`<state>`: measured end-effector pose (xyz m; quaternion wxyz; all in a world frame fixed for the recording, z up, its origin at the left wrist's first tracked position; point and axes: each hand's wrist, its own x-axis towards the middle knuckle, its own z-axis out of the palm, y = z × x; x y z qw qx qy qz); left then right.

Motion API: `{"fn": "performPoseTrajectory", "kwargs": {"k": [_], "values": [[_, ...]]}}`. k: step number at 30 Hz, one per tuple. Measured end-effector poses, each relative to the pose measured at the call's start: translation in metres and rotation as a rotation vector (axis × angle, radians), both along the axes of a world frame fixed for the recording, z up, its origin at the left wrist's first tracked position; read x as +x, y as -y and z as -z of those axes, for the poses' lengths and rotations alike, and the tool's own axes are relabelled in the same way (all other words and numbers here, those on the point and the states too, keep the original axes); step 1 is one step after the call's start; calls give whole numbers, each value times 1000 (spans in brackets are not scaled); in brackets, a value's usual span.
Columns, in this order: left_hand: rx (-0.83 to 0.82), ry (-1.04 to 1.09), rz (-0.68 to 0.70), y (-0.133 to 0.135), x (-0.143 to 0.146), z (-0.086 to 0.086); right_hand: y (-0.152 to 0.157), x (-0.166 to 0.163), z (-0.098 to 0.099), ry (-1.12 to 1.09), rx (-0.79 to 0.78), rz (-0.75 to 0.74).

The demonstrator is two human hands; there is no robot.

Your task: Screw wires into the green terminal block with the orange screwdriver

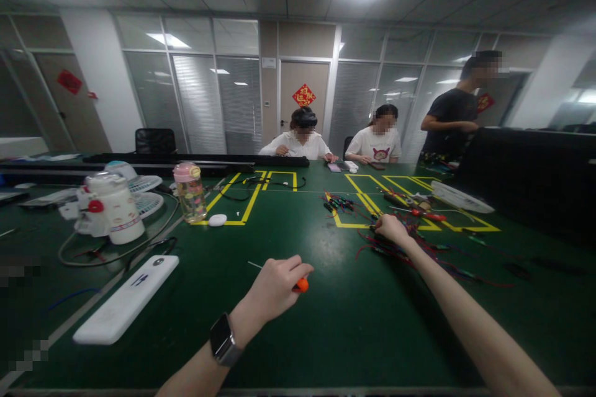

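My left hand (275,285) is closed around a small screwdriver (300,285) with an orange handle end; its thin shaft pokes out to the left above the green table (298,329). A smartwatch sits on that wrist. My right hand (392,227) reaches far forward and rests on a tangle of red and dark wires (395,251); its fingers are curled down among them, and what they grip is hidden.
A long white flat device (126,299) lies at the left. Behind it stand a white kettle-like jug (113,208), small fans and a pink-capped bottle (190,192). Yellow tape marks boxes on the table. Screwdrivers (421,214) lie beyond the wires. Three people are at the far end.
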<state>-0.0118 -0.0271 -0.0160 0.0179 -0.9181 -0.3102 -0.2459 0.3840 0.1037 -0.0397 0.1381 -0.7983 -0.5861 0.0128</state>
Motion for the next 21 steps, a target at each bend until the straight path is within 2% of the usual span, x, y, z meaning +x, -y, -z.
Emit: {"fn": "performPoseTrajectory", "kwargs": {"k": [11, 21], "values": [[12, -12, -11, 0, -1, 0, 4, 7, -13, -39, 66, -55], [-16, -6, -1, 0, 0, 1, 6, 0, -48, -12, 119, -114]]}}
